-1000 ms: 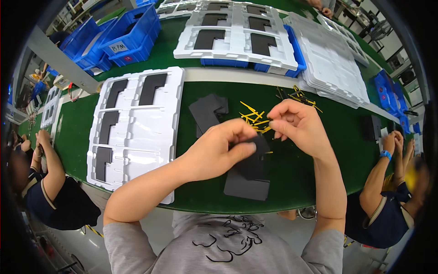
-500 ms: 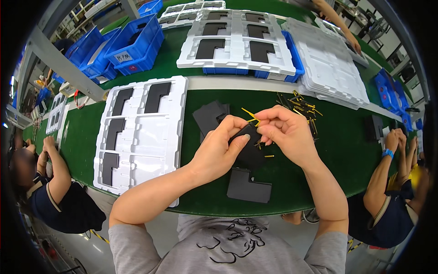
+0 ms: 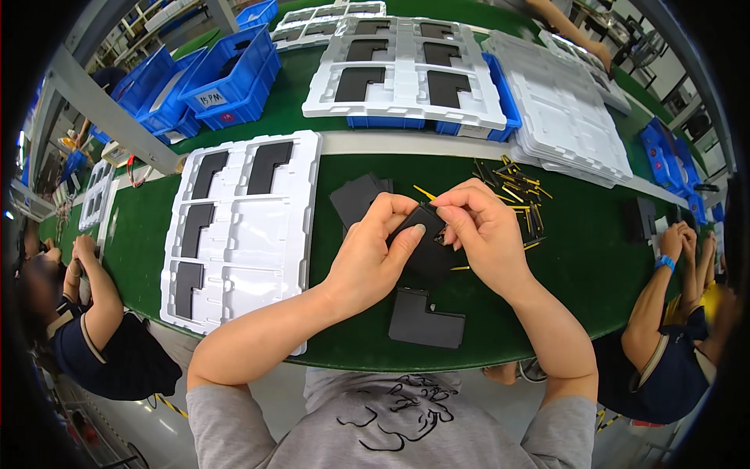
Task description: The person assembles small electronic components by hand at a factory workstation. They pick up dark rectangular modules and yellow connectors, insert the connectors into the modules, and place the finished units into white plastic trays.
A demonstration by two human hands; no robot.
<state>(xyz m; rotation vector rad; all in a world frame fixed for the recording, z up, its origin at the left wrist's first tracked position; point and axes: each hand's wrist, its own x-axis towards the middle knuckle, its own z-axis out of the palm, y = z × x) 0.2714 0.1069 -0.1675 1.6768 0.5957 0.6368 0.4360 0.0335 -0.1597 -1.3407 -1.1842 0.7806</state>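
My left hand [image 3: 366, 254] is closed on a flat black L-shaped battery pack [image 3: 417, 218], with the thumb lying across its face. Against the pack's upper right edge, my right hand [image 3: 486, 238] is pinched; whatever lies between thumb and forefinger is too small to make out. A thin yellow strip [image 3: 424, 192] shows just beyond the fingertips. Below the hands another black L-shaped pack [image 3: 426, 319] rests on the green table. Dark flat pieces [image 3: 356, 198] lie stacked to the left of my hands, and more dark material beneath them is partly hidden.
Black and yellow strips [image 3: 517, 187] are scattered beyond my right hand. A white moulded tray [image 3: 256, 273] with several black packs stands at left. Further back are a filled tray [image 3: 402, 86], stacked clear trays [image 3: 558, 109] and blue bins [image 3: 234, 70]. People sit on both sides.
The yellow strip that was at my right fingertips is no longer between them. My right hand has shifted slightly left, onto the pack's edge. The left hand keeps its hold.
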